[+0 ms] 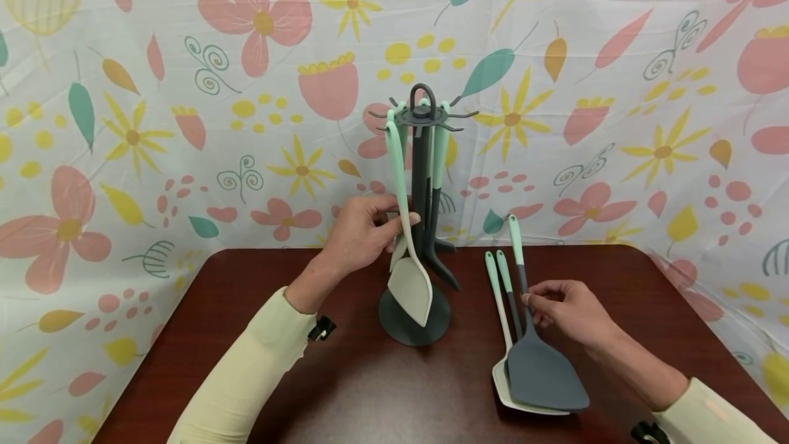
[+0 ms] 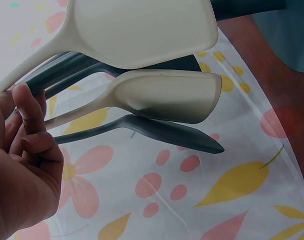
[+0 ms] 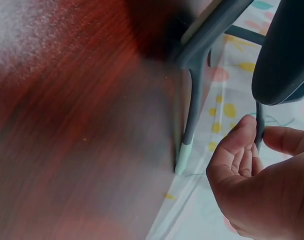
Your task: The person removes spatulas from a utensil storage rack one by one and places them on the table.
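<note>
A dark utensil stand (image 1: 422, 156) has mint-handled utensils hanging from its hooks. My left hand (image 1: 364, 231) reaches behind a hanging cream turner (image 1: 411, 290), its thumb at the dark pole; part of the grip is hidden. In the left wrist view, fingers (image 2: 29, 107) curl at the pole beside hanging spoon-like and scoop-like heads. My right hand (image 1: 570, 310) pinches the shaft of a grey turner (image 1: 545, 372) with a mint handle end. Below the grey turner, a cream utensil (image 1: 501, 382) and another mint-handled utensil (image 1: 508, 279) are partly covered. The right wrist view shows thumb and fingers (image 3: 242, 135) pinching a thin dark shaft.
The stand's round base (image 1: 394, 321) sits on the dark red-brown table (image 1: 308, 375). A floral curtain (image 1: 154, 190) hangs behind the table's back edge. More utensils hang close around the pole, among them a dark one (image 1: 440, 266).
</note>
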{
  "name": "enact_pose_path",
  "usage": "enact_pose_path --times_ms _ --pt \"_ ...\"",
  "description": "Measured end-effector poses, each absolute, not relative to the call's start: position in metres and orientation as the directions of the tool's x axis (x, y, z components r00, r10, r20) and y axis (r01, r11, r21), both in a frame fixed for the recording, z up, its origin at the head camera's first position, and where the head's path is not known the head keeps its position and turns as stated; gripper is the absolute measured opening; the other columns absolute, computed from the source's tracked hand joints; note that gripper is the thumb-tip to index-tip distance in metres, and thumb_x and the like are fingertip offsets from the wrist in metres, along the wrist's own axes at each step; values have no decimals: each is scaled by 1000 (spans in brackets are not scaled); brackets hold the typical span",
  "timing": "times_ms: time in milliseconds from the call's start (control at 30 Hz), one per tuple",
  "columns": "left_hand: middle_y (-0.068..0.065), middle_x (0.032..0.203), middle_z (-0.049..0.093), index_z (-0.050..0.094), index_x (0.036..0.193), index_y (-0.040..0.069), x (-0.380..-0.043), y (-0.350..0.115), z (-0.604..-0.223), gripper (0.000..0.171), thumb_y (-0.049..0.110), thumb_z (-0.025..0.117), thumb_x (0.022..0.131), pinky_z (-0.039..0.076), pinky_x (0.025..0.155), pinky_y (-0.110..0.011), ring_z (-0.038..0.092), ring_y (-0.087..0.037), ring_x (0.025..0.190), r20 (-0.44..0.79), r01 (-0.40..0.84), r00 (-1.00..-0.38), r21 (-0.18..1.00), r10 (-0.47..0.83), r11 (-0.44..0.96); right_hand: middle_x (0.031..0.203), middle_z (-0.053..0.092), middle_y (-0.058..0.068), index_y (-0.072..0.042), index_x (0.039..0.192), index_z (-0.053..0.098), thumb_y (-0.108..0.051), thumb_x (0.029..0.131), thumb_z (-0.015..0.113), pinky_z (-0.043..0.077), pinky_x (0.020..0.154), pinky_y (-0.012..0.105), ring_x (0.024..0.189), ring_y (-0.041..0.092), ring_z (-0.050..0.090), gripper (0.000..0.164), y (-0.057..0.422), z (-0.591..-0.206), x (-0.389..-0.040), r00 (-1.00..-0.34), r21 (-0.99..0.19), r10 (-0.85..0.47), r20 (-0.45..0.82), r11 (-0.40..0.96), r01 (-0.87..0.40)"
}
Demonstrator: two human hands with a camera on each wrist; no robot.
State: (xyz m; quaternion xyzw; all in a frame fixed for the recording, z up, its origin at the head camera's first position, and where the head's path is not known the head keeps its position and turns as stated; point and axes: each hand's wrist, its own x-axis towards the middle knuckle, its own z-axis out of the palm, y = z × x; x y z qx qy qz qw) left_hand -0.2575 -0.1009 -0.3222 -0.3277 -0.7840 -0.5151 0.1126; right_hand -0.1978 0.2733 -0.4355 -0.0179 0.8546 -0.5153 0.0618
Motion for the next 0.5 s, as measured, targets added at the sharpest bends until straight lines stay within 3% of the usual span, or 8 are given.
enact_pose_path --times_ms 167,400,500 --pt "-1 58 62 82 110 18 -258 -101 -322 12 23 78 100 51 50 -37 59 -22 50 516 631 -757 735 401 247 84 71 12 13 124 67 -19 106 67 61 67 37 73 24 69 36 275 -439 -196 -987 -880 -103 -125 471 62" --pt "-1 59 61 82 107 17 -258 -101 -323 9 22 77 101 50 51 -36 60 -39 54 510 623 -759 748 404 226 83 70 12 13 124 67 -19 106 66 61 66 36 74 25 69 36 276 -442 -197 -980 -870 -99 -171 483 103" --pt "-1 59 61 82 107 17 -258 -101 -323 9 22 77 101 50 51 -35 60 -38 55 511 625 -758 747 405 225 85 69 12 13 124 67 -18 106 66 60 66 36 75 25 69 36 277 -443 -197 -977 -869 -100 -190 480 120"
